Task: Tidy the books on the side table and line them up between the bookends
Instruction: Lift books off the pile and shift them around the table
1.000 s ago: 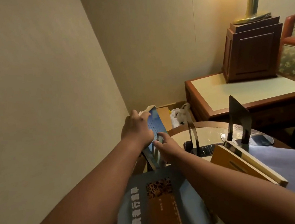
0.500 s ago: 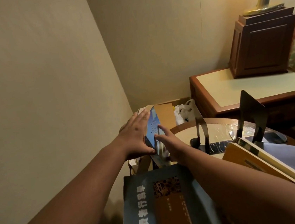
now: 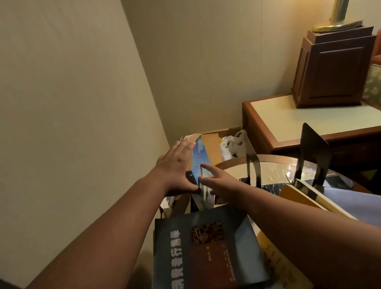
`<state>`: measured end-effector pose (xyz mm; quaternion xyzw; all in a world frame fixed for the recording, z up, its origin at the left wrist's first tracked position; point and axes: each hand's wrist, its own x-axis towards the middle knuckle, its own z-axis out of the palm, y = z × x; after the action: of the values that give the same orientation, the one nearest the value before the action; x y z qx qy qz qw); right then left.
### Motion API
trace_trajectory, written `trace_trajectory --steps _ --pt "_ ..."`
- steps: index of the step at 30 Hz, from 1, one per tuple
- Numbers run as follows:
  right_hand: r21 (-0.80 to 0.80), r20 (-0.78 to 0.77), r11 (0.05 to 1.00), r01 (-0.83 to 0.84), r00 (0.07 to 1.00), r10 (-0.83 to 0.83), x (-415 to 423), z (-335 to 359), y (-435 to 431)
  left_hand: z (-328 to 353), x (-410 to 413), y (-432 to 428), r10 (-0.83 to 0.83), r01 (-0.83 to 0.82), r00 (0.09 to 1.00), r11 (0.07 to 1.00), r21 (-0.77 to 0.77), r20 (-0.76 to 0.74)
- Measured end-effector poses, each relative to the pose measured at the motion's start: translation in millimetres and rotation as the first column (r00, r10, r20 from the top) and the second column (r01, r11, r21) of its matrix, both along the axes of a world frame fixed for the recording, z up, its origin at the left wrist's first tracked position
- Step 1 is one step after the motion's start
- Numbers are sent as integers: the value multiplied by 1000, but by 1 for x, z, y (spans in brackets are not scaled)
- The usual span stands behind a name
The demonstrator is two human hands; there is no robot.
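Note:
A thin blue book (image 3: 200,160) stands on edge at the left rim of the round glass-topped side table (image 3: 275,170). My left hand (image 3: 175,169) lies flat against its left cover with the thumb hooked under the near corner. My right hand (image 3: 220,181) presses spread fingers on its right cover. Two black metal bookends (image 3: 251,161) (image 3: 315,151) stand upright on the table, apart from each other. A yellow book (image 3: 297,195) leans at the right bookend's foot. A dark book (image 3: 204,254) with a brown panel lies flat nearest me.
A pale lavender book (image 3: 377,213) lies at the right, and another yellow book (image 3: 281,267) sits under my right forearm. A cardboard box (image 3: 211,146) with a white bag stands behind the table. A wooden table (image 3: 301,122) with a lamp stand (image 3: 332,66) is at the right; a wall is close on the left.
My left hand went from gripping the blue book's top edge to lying flat along its cover. My right fingers have spread on the other side. The book stands more upright.

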<state>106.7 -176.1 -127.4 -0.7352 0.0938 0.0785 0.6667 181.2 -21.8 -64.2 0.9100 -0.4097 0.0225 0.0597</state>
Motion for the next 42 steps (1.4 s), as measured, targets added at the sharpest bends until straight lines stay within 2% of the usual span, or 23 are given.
trace_trajectory --steps 5,10,12,14,17,19,21,22,26,33,37,42 --pt "-249 33 969 -5 999 13 -25 21 0 10 -13 -5 -85 85 996 996 -37 12" --pt "-566 138 823 42 990 44 -70 51 -14 1 -9 0 -36 36 999 998 -50 12" --pt "-703 192 709 67 976 98 -93 70 -30 -1 -7 1 -18 18 1000 999 -41 0" --pt "-845 177 531 65 970 164 -116 87 -49 -3 -6 1 -7 7 1000 1000 -25 -11" --pt "-964 36 268 -10 985 169 -149 105 -74 -3 -9 1 8 -9 1000 1000 -16 -21" --pt "-983 -93 147 -113 987 134 -166 109 -82 -1 -10 1 17 -18 1000 1000 -16 -21" --pt "-977 -194 70 -202 976 101 -178 104 -86 -1 -11 0 25 -25 999 1000 -7 -20" --pt "-973 -216 62 -221 973 84 -182 100 -88 -2 -12 -1 30 -31 999 1000 -4 -19" --pt "-966 -202 159 -205 979 39 -184 90 -96 -3 -13 -4 49 -49 999 998 -27 -18" --pt "-945 -230 239 -223 973 -2 -177 81 -103 -11 -12 -3 64 -66 996 997 -34 -54" --pt "-895 -188 416 -158 982 -32 -176 85 -110 -10 -10 -3 56 -58 997 998 -34 -45" --pt "-880 -60 475 -31 997 -46 -182 85 -112 -10 -13 -3 67 -67 998 998 -17 -23"
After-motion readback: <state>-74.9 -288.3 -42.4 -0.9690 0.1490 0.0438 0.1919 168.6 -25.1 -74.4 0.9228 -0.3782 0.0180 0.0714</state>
